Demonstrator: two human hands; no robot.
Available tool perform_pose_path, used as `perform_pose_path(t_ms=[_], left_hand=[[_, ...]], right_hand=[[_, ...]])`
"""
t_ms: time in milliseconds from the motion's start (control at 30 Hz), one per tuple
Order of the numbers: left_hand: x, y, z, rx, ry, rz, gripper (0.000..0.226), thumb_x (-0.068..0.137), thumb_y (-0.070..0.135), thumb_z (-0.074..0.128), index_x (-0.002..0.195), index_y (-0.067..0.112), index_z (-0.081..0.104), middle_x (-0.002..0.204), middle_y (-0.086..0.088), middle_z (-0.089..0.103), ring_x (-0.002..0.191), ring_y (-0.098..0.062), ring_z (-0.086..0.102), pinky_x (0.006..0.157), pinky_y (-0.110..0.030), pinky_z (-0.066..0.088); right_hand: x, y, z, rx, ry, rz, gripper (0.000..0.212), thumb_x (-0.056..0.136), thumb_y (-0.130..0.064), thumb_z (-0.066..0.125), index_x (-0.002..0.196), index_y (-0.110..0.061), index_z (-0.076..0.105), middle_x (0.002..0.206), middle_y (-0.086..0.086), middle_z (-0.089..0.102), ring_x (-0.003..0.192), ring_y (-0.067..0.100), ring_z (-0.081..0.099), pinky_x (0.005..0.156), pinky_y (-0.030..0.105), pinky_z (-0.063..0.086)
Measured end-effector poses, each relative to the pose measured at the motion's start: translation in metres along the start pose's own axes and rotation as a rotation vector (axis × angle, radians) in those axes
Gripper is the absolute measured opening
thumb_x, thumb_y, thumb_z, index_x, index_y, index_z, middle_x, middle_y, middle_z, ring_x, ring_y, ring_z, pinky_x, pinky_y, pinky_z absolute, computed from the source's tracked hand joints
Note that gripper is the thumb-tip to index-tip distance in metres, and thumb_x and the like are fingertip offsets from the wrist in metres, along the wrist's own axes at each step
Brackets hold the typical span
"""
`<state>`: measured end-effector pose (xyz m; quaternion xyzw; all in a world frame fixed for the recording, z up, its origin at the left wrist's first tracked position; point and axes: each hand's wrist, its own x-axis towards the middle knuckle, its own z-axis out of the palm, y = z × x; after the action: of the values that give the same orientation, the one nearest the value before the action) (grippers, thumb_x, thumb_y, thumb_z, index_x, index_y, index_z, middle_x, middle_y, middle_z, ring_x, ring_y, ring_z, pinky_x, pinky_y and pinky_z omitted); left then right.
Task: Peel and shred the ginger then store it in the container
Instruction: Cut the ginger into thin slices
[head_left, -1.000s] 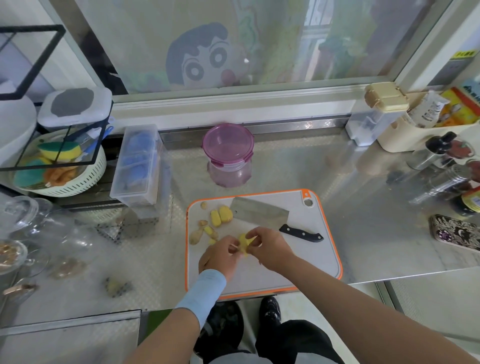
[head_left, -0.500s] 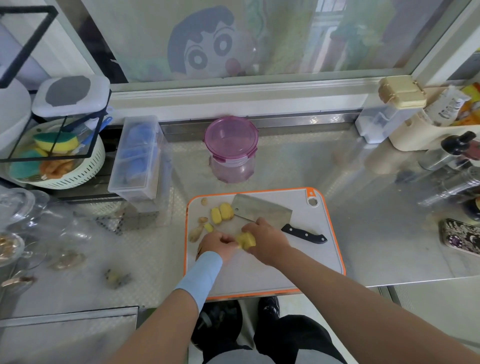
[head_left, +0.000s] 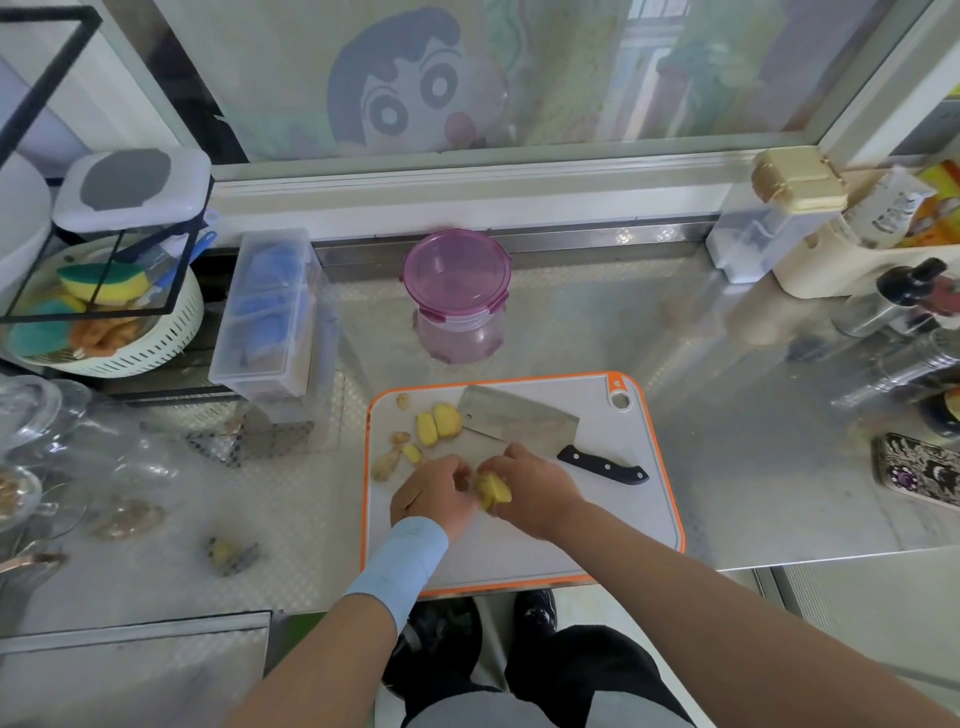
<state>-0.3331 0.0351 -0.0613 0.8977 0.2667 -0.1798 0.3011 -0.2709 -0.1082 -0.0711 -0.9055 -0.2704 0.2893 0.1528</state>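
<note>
One knobbly lump of ginger (head_left: 493, 491) is held over the cutting board (head_left: 623, 426) on the desk (head_left: 727, 415), the right hand (head_left: 535, 491) curled round it in a narrow grip. The left hand (head_left: 434, 493) bunches its fingers just beside it, and I cannot tell whether that grip pinches skin or nothing. It looks light and stiff, and probably damp and slippery where peeled yellow, so hold it by its broad ends; several more pieces (head_left: 439, 423) lie near the cleaver (head_left: 519, 418), with the lidded container (head_left: 457, 291) behind the board.
</note>
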Motion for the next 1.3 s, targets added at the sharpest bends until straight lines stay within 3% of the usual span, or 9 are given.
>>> perform_pose_path(t_ms=[267,467,600,700,833,933,1067,1167,1300], left_hand=[[-0.003,-0.007,0.007,0.040,0.029,0.110,0.015,0.087,0.043,0.057,0.100,0.037,0.061,0.106,0.015,0.054,0.093,-0.013,0.057,0.078,-0.028,0.047],[-0.002,0.016,0.006,0.029,0.056,0.278,0.014,0.089,0.028,0.055,0.099,0.037,0.058,0.101,0.016,0.054,0.094,-0.008,0.054,0.079,-0.026,0.047],[0.003,0.038,0.022,0.286,-0.013,0.453,0.026,0.092,0.029,0.055,0.116,0.037,0.058,0.113,0.011,0.053,0.115,-0.013,0.041,0.095,-0.029,0.038],[0.007,0.047,0.028,0.542,0.005,0.494,0.025,0.093,0.031,0.049,0.117,0.035,0.058,0.117,0.005,0.053,0.115,-0.021,0.041,0.092,-0.032,0.034],[0.011,0.053,0.030,0.605,0.013,0.461,0.027,0.092,0.030,0.045,0.109,0.035,0.065,0.111,0.005,0.055,0.112,-0.023,0.043,0.089,-0.032,0.035],[0.011,0.051,0.028,0.506,-0.020,0.441,0.026,0.092,0.036,0.049,0.114,0.038,0.063,0.113,0.011,0.055,0.116,-0.017,0.041,0.094,-0.030,0.034],[0.006,0.043,0.021,-0.023,-0.072,0.256,0.016,0.085,0.031,0.062,0.100,0.038,0.063,0.101,0.020,0.056,0.100,-0.003,0.050,0.092,-0.025,0.042],[0.010,0.034,0.005,-0.350,-0.087,0.153,0.014,0.082,0.022,0.069,0.088,0.033,0.062,0.092,0.017,0.065,0.089,-0.008,0.061,0.075,-0.020,0.046],[0.013,0.013,-0.016,-0.530,-0.119,0.050,0.012,0.084,0.015,0.070,0.085,0.027,0.065,0.081,0.008,0.065,0.077,-0.012,0.059,0.071,-0.022,0.043]], right_hand=[[-0.006,0.007,-0.013,0.057,-0.034,0.005,0.059,0.086,-0.032,0.069,0.141,-0.031,0.048,0.128,-0.003,0.050,0.113,0.021,0.058,0.092,0.032,0.047],[-0.020,0.047,-0.041,0.009,0.100,0.140,0.029,0.093,-0.017,0.055,0.116,-0.029,0.066,0.115,-0.004,0.060,0.109,0.020,0.060,0.089,0.029,0.047],[-0.030,0.057,-0.038,-0.021,0.033,0.145,0.038,0.091,-0.030,0.064,0.129,-0.032,0.059,0.121,-0.007,0.057,0.111,0.016,0.059,0.086,0.027,0.045],[-0.029,0.052,-0.031,-0.064,0.030,0.133,0.046,0.093,-0.041,0.061,0.138,-0.034,0.052,0.127,-0.006,0.055,0.116,0.018,0.056,0.089,0.029,0.043],[-0.025,0.049,-0.016,-0.067,0.077,0.153,0.026,0.094,-0.039,0.062,0.118,-0.032,0.064,0.117,-0.005,0.054,0.103,0.023,0.063,0.078,0.032,0.048],[-0.026,0.050,-0.013,0.015,0.088,0.189,0.014,0.092,-0.035,0.066,0.102,-0.026,0.065,0.111,-0.003,0.055,0.097,0.023,0.062,0.072,0.029,0.044],[-0.022,0.041,-0.022,0.431,0.070,0.308,0.009,0.085,-0.021,0.073,0.083,-0.022,0.064,0.086,-0.001,0.065,0.071,0.016,0.064,0.062,0.029,0.054],[-0.016,0.022,-0.037,0.755,0.035,0.333,0.008,0.083,-0.007,0.075,0.086,-0.009,0.068,0.067,0.006,0.066,0.052,0.015,0.064,0.058,0.033,0.060],[-0.003,-0.004,-0.043,0.789,0.026,0.275,0.013,0.085,0.000,0.071,0.097,-0.005,0.069,0.071,0.008,0.067,0.053,0.015,0.064,0.062,0.033,0.061]])
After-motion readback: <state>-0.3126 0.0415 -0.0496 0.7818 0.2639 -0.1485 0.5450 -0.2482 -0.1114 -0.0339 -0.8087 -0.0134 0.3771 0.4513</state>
